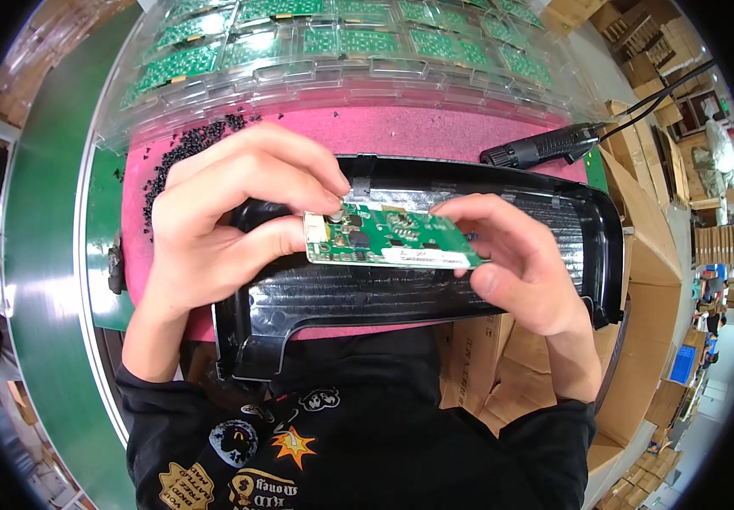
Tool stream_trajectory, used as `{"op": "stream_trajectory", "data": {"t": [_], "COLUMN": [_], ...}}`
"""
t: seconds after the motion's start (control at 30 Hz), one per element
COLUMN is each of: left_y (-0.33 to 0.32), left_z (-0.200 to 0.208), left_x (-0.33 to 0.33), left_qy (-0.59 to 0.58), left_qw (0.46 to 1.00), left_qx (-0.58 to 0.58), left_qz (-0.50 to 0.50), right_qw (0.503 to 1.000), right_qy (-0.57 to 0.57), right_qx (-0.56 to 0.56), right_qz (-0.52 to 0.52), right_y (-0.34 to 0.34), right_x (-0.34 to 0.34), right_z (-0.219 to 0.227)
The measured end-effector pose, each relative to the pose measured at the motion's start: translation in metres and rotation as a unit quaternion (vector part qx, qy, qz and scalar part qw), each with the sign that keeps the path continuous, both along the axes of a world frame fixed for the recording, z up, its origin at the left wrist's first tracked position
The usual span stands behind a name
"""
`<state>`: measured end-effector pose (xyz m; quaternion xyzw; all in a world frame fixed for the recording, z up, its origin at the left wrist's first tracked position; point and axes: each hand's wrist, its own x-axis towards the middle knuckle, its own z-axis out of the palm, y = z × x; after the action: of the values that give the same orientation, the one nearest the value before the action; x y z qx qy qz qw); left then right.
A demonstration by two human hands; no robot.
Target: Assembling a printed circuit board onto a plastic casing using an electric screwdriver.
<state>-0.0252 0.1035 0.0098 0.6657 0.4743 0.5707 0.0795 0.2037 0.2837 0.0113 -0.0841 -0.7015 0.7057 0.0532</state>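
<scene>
Both hands grip one green circuit board (391,238) just above a long black plastic housing (418,255) lined with silvery foil: the left hand (222,229) pinches its white-connector end between thumb and fingers, the right hand (512,255) clasps the other end. The board looks not yet seated in the housing, so fitting seems unfinished. The housing lies on a pink mat (401,132) on the desk, small black pellets (184,149) at the mat's far left corner, clear trays of green boards (341,42) along the far edge, a black power screwdriver (546,146) at far right, cardboard boxes (648,255) beyond
</scene>
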Motion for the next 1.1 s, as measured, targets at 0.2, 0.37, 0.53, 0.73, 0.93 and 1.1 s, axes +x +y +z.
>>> {"op": "stream_trajectory", "data": {"t": [0.2,0.37,0.53,0.73,0.93,1.1], "left_y": [-0.018,-0.015,-0.013,-0.017,-0.020,-0.022], "left_z": [0.012,0.013,0.014,0.015,0.014,0.019], "left_x": [-0.010,-0.008,-0.003,0.006,-0.004,-0.007], "left_qy": [0.021,0.060,0.046,0.070,0.104,0.099], "left_qw": [0.942,0.914,0.915,0.899,0.898,0.889], "left_qx": [-0.327,-0.382,-0.372,-0.410,-0.395,-0.419], "left_qz": [-0.071,-0.122,-0.146,-0.140,-0.162,-0.157], "right_qw": [0.991,0.990,0.981,0.980,0.977,0.978], "right_qy": [-0.082,-0.052,-0.041,-0.063,-0.070,-0.082], "right_qx": [0.089,0.116,0.177,0.169,0.167,0.168], "right_qz": [0.062,0.055,0.065,0.081,0.111,0.089], "right_y": [-0.002,-0.005,-0.006,-0.007,-0.010,-0.014], "right_x": [-0.002,0.000,0.009,0.016,0.007,0.003], "right_z": [-0.004,-0.004,0.003,0.002,-0.003,-0.001]}}
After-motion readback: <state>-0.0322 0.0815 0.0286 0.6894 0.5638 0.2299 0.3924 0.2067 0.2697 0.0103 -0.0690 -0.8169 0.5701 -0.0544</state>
